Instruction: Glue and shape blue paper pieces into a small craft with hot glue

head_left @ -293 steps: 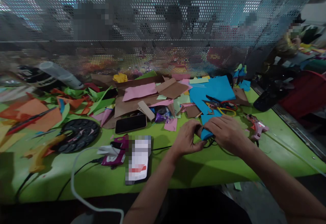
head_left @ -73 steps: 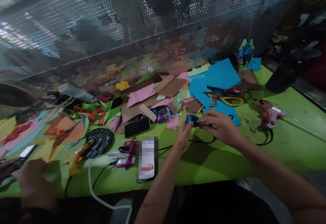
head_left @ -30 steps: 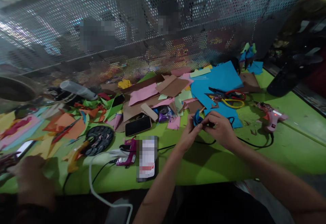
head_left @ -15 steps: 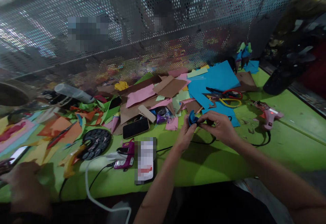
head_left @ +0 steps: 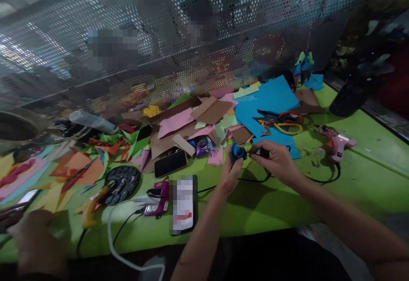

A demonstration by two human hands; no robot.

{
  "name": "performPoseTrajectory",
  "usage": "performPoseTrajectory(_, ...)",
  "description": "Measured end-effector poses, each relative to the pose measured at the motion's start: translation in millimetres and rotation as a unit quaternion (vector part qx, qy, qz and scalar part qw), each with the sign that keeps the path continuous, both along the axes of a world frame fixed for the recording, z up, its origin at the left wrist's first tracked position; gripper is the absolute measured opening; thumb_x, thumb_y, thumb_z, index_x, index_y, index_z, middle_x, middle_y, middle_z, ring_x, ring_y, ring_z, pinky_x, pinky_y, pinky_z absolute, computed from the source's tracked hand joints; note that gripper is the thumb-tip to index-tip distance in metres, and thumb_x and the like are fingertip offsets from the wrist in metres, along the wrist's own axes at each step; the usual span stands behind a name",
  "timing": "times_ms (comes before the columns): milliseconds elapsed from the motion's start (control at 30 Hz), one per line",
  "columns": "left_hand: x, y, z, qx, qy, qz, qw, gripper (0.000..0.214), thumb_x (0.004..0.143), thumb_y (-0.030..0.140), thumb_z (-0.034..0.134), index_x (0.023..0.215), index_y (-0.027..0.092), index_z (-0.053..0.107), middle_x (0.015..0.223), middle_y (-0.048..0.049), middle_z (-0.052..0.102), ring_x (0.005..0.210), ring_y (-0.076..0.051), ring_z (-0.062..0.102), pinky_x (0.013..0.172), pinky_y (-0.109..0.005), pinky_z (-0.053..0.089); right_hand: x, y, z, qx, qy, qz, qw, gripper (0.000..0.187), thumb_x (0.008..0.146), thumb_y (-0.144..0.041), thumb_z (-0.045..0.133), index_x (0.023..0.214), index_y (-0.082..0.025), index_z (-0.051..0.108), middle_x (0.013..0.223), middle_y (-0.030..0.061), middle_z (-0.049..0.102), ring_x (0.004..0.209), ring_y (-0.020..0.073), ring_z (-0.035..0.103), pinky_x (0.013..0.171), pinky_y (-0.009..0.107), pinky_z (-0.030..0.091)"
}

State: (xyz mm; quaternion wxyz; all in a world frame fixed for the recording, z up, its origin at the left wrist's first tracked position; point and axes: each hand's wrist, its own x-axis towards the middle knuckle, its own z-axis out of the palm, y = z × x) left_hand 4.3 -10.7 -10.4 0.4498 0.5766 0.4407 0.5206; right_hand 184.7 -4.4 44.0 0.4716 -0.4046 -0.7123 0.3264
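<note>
My left hand [head_left: 231, 171] pinches a small rolled piece of blue paper [head_left: 237, 150] just above the green table [head_left: 275, 204]. My right hand [head_left: 277, 162] is beside it, fingers pinched toward the roll's right side, touching or nearly touching it. A black cable [head_left: 255, 179] runs under both hands. Behind them lies a sheet of blue paper [head_left: 271, 100] with red and yellow scissors [head_left: 284, 122] on it.
A pink glue gun [head_left: 338, 143] lies to the right. Two phones [head_left: 170, 163] [head_left: 182, 204], a purple glue gun [head_left: 156, 196], a white cable and piles of coloured paper scraps [head_left: 105, 144] crowd the left. Another person's hand [head_left: 38, 247] is at bottom left. A perforated metal screen [head_left: 179, 38] stands behind.
The blue paper went from a flat folded piece pressed on the table to a small roll held up between my fingers. A neighbour's hand came into view at left.
</note>
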Motion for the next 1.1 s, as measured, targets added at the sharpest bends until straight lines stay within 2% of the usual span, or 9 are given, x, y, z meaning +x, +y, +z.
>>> performPoseTrajectory(133,-0.2,-0.7,1.4,0.038,0.023,-0.015,0.999,0.044,0.085,0.056,0.055,0.114,0.023,0.052,0.101,-0.0052,0.057,0.093,-0.021,0.054,0.089,-0.037,0.045,-1.8,-1.4,-1.3,-0.006,0.004,-0.007,1.0,0.007,0.086,-0.024,0.065,0.082,-0.019,0.068,0.078,0.0026,0.066,0.064,0.0136,0.055,0.055,0.025,0.04)
performPoseTrajectory(267,0.2,-3.3,3.0,0.105,0.067,-0.005,0.992,0.036,0.09,0.05,0.052,0.115,0.024,0.05,0.105,-0.0051,0.051,0.095,-0.02,0.051,0.086,-0.034,0.045,-3.9,-4.6,-0.5,-0.008,0.022,-0.003,1.0,0.011,0.087,-0.027,0.064,0.081,-0.019,0.067,0.077,0.0028,0.063,0.064,0.0135,0.053,0.054,0.025,0.038)
performPoseTrajectory(433,1.8,-4.5,8.0,0.189,0.132,0.005,0.973,0.032,0.092,0.044,0.05,0.117,0.026,0.045,0.106,-0.0058,0.049,0.097,-0.02,0.05,0.084,-0.034,0.045,-6.3,-8.2,1.6,-0.011,0.015,-0.009,1.0,0.009,0.084,-0.026,0.065,0.078,-0.019,0.064,0.073,0.0003,0.059,0.056,0.0108,0.047,0.05,0.024,0.035)
performPoseTrajectory(600,4.0,-3.8,14.1,0.247,0.176,0.0,0.953,0.031,0.091,0.037,0.051,0.119,0.025,0.044,0.105,-0.006,0.048,0.095,-0.02,0.052,0.083,-0.034,0.044,-6.6,-9.5,2.1,0.009,0.012,-0.018,1.0,0.007,0.083,-0.02,0.063,0.076,-0.019,0.062,0.073,0.0004,0.061,0.059,0.0118,0.049,0.051,0.024,0.035)
performPoseTrajectory(900,2.2,-4.5,15.5,0.283,0.204,0.021,0.937,0.035,0.088,0.034,0.053,0.12,0.023,0.043,0.106,-0.007,0.046,0.102,-0.021,0.049,0.087,-0.036,0.044,-6.0,-11.5,0.6,0.046,-0.041,-0.02,0.998,0.004,0.084,-0.02,0.063,0.081,-0.019,0.062,0.075,0.0015,0.062,0.062,0.0132,0.052,0.054,0.025,0.036)
performPoseTrajectory(1100,3.3,-4.6,15.9,0.281,0.208,0.017,0.937,0.036,0.086,0.031,0.053,0.119,0.024,0.043,0.106,-0.0073,0.047,0.101,-0.023,0.05,0.087,-0.038,0.044,-6.0,-12.4,-0.3,0.053,-0.056,-0.025,0.997,0.005,0.083,-0.016,0.062,0.08,-0.02,0.062,0.077,0.002,0.064,0.063,0.0133,0.054,0.055,0.025,0.038)
